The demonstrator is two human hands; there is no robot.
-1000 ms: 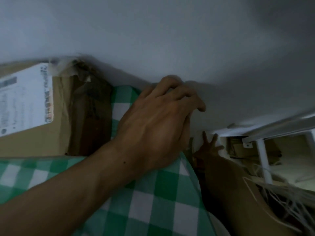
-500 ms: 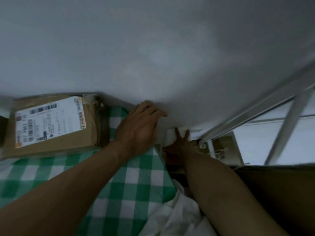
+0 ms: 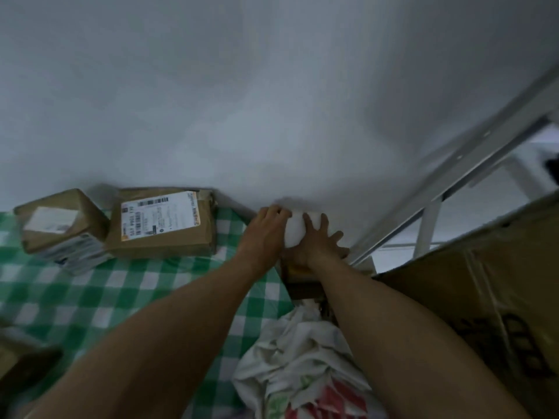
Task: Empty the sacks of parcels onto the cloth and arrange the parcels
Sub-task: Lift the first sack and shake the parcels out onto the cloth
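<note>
Dim corner backdrop: wall, shelving frame and a big carton

A plain white wall (image 3: 242, 86) fills the upper half of the view, unmarked and in soft shadow. At the right, a white metal shelving frame (image 3: 472, 152) runs diagonally from the upper right edge down toward the base of the wall, and one of its upright posts (image 3: 428, 228) stands below the rail. Pale floor (image 3: 472, 207) shows through the frame's openings. A large brown cardboard carton (image 3: 484, 297) with blurred dark printing on its side takes up the lower right corner, just in front of the frame.
</note>
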